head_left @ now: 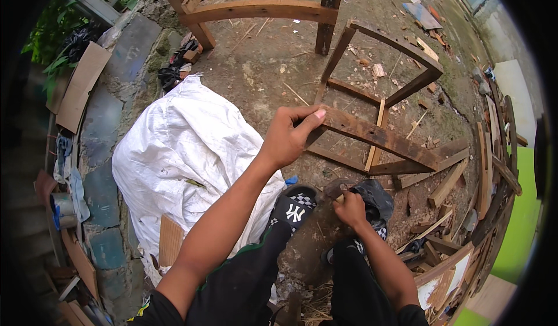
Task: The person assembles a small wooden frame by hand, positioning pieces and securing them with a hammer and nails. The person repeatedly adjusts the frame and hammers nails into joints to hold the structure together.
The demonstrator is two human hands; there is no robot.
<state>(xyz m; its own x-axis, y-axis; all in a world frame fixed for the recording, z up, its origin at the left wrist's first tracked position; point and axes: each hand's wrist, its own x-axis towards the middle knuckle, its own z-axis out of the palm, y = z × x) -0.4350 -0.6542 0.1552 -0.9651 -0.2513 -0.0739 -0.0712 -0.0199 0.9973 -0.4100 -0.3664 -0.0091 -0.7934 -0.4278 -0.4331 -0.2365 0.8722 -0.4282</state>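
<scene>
My left hand (293,134) is closed around the near left corner of a box-shaped wooden frame (378,136), with the thumb along its top bar. The frame is built of worn brown bars and stands tilted on the ground in front of me. A thin pale strip of wood (376,137) runs across its inside. Lower down, between the frame and my feet, my right hand (351,209) is closed around a short wooden handle (339,198). The dark end of that tool blends into the ground, so its kind is unclear. The right hand is apart from the frame.
A large white sack (186,134) bulges at my left, beside a low block wall (106,209). Another wooden frame (261,11) stands at the far side. Scrap planks (449,183) pile up on the right. A black plastic bag (375,201) lies by my right foot.
</scene>
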